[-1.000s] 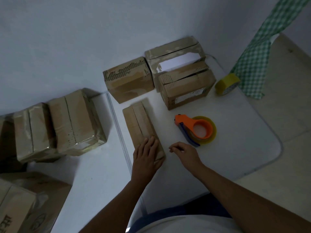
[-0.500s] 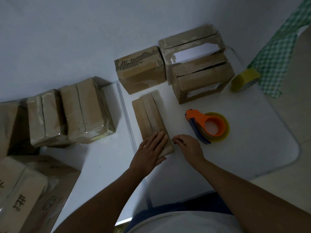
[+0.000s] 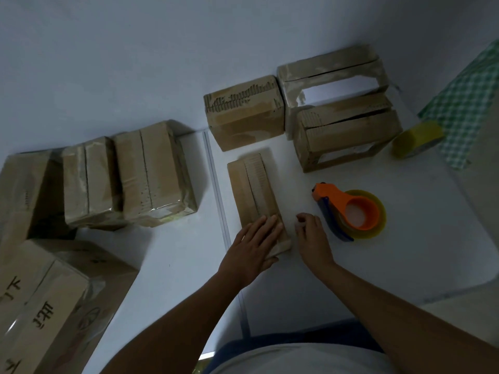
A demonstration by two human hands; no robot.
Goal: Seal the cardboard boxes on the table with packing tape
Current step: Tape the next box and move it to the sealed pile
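A flat, narrow cardboard box [image 3: 253, 184] lies lengthwise on the white table [image 3: 405, 238] in front of me. My left hand [image 3: 253, 247] presses flat on its near end, fingers straight. My right hand [image 3: 310, 236] rests on the table just right of that end, fingers curled in with thumb against forefinger; I see nothing held in it. An orange tape dispenser [image 3: 351, 209] with a yellowish roll lies right of that hand, untouched. Three more boxes stand at the back: one with torn edges [image 3: 243, 114], two worn ones [image 3: 332, 74] [image 3: 348, 136].
Two taped boxes [image 3: 154, 174] [image 3: 86, 182] sit on the left table half, beyond a seam [image 3: 216, 184]. Larger printed cartons [image 3: 40, 306] crowd the lower left. A yellow tape roll [image 3: 415, 139] and a green checked cloth [image 3: 464, 103] lie at the far right.
My right hand slid a little left, closer to the box's near end. My left hand stayed pressed on the box. The view swung slightly left.
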